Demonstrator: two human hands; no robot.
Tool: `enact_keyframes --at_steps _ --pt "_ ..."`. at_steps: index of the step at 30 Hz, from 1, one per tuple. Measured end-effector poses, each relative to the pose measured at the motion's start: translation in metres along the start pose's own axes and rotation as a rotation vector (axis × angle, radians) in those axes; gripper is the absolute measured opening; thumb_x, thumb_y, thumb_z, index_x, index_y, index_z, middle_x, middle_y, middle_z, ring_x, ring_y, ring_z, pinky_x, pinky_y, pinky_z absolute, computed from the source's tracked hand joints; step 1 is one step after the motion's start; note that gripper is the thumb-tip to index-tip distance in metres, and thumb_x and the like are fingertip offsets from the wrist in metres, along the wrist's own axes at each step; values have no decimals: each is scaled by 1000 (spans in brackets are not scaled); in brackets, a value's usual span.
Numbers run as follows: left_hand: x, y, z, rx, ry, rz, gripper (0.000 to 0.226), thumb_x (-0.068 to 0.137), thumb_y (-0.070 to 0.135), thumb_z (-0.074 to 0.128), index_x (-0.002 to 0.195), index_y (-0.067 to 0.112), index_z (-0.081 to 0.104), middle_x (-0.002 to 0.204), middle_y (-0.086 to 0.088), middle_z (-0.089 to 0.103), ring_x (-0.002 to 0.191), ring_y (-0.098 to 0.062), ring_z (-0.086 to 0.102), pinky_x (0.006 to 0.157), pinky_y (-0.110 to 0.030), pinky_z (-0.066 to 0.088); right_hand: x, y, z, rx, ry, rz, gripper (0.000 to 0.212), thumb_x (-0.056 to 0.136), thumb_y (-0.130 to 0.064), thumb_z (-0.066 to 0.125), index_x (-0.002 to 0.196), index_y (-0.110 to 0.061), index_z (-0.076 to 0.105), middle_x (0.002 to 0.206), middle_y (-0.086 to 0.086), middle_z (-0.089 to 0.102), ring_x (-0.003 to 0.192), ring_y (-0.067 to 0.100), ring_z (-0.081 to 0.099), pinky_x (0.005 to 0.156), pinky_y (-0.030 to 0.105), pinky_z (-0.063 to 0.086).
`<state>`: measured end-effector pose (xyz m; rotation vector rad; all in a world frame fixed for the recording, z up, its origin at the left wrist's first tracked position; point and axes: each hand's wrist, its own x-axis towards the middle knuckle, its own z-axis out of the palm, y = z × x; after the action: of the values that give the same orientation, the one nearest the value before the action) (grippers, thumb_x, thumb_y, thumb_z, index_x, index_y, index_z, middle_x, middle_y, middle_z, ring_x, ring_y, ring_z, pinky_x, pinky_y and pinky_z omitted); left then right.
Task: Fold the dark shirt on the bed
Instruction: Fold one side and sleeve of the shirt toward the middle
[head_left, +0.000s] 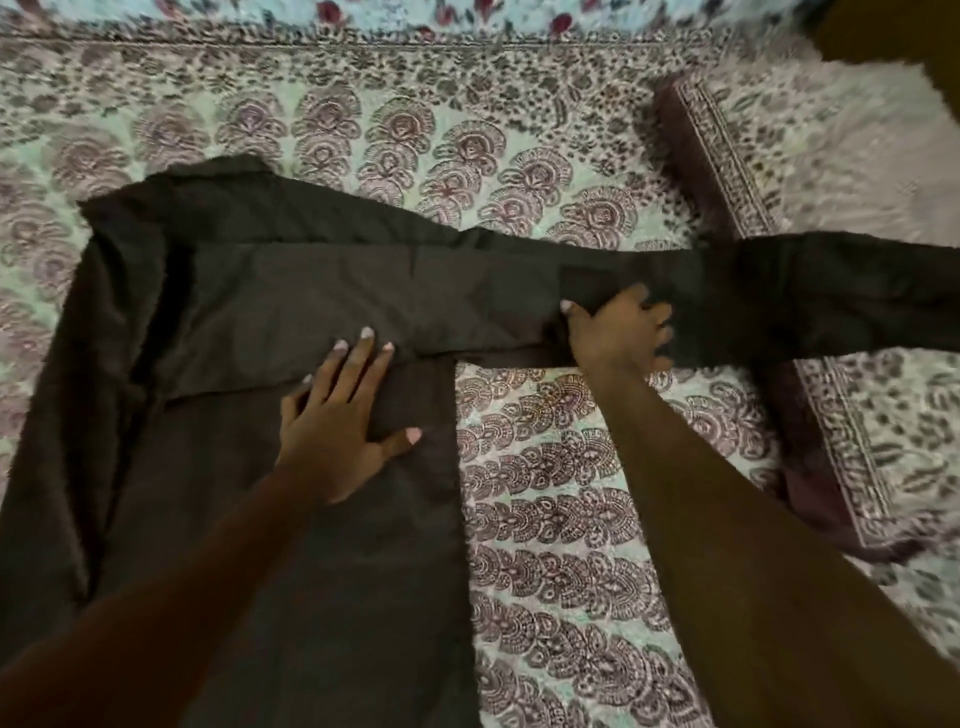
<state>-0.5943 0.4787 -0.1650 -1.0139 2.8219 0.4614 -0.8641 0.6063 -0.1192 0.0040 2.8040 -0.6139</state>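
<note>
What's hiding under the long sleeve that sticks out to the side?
The sleeve lies over the patterned bedsheet and a maroon-bordered cloth. Anything else beneath is covered.

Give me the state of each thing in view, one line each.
dark shirt: lying flat on the bed cover.
sleeve: stretched out to the right, over the maroon-bordered cloth.
left hand: flat, fingers straight, pressing the shirt.
right hand: fingers curled, gripping the sleeve.
bed cover: spread out under the shirt.

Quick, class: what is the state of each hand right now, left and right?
Left hand: open, pressing flat on the dark shirt.
Right hand: closed, gripping the shirt's sleeve.
</note>
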Motion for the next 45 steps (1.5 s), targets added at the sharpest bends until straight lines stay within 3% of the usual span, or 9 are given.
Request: enact_keyframes --at_steps 6,12,16,21,24,28,32,41,45 --pt "4 -1 1 -5 -24 -10 106 72 93 25 164 45 3 172 23 -12 161 -12 0 117 -51 24 6 4 -5 329 15 38 39 88 -25 83 121 -11 66 128 12 67 127 33 59 111 51 43" --pt "10 -1 -16 -167 -147 -37 94 85 69 65 162 45 17 172 24 -5 160 -9 -2 121 -48 16 -65 13 -18 695 -177 -422 20 90 -7 78 88 -15 60 95 6 64 89 9 62 84 25 52" --pt "13 -9 -47 -829 -55 -224 57 103 52 49 148 18 55 156 -3 51 144 -23 47 121 -39 34 -146 6 -27 827 -439 -547 16 94 0 73 97 5 58 91 3 67 90 7 65 84 26 55" --pt "-48 -33 -106 -1768 -69 -466 45 111 48 36 113 15 67 102 2 79 98 -14 75 84 -33 61 -236 -6 -12 839 -697 -631 14 90 1 77 101 5 68 92 16 73 90 16 68 81 37 56" --pt "-84 -69 -119 -1542 53 -478 13 103 15 63 115 11 65 105 -3 73 88 -8 75 81 -28 60 -286 -15 1 779 -803 -719 14 88 4 78 84 -6 68 78 -2 68 80 5 63 71 22 51" --pt "-128 -119 -120 -1226 155 -413 57 79 -27 60 117 15 69 113 -9 77 102 -18 75 90 -34 62 -326 -17 12 598 -939 -740 23 85 -2 83 84 -21 71 82 -18 72 83 -3 67 73 17 53" --pt "-184 -153 -122 -1064 200 -389 57 75 -30 56 109 12 76 103 -2 78 93 1 73 95 -26 60 -367 -17 18 406 -996 -733 19 83 -26 87 96 -18 76 99 -5 77 98 13 74 87 44 61" --pt "-259 -194 -88 -1042 116 -408 56 86 -22 59 123 18 72 86 -1 78 105 -19 74 83 -13 57 -445 0 37 86 -1086 -857 40 85 -8 79 67 -40 62 70 -19 67 70 0 67 61 13 44" --pt "-274 -194 -69 -1022 59 -416 61 85 -23 54 128 19 69 118 -4 76 114 -15 72 103 -36 57 -459 13 52 -49 -1132 -953 13 82 -9 76 75 -18 69 75 -7 71 73 5 67 62 29 51"
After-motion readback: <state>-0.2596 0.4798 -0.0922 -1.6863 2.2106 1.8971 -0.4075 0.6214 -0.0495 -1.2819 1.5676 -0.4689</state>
